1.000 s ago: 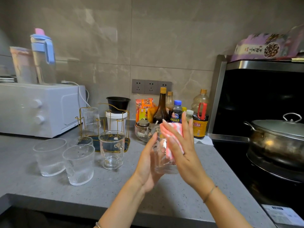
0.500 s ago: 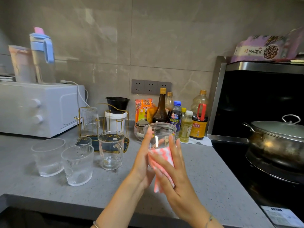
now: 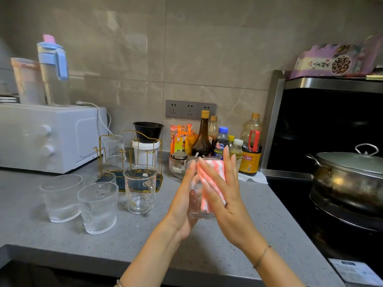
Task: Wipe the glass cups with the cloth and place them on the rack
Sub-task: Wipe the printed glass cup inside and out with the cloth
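Observation:
My left hand (image 3: pixel 183 200) grips a clear glass cup (image 3: pixel 195 195) above the grey counter. My right hand (image 3: pixel 226 195) presses a pink-and-white cloth (image 3: pixel 208 183) flat against the cup's right side, hiding most of it. A gold wire rack (image 3: pixel 132 160) stands at the back left with one glass (image 3: pixel 114 150) upside down on it. In front of the rack stand a handled glass mug (image 3: pixel 141 189), a smooth glass (image 3: pixel 61 197), a ribbed glass (image 3: pixel 98 207) and a smaller ribbed glass (image 3: pixel 104 178) behind it.
A white oven (image 3: pixel 47 137) with jugs on top sits at the left. Sauce bottles (image 3: pixel 223 141) and jars crowd the wall behind my hands. To the right is a black stove with a lidded metal pot (image 3: pixel 348 177). The grey counter (image 3: pixel 145 241) ends at a front edge.
My right hand has slid the cloth up the cup's side from low down, after being high one second ago. The left hand keeps its hold on the cup.

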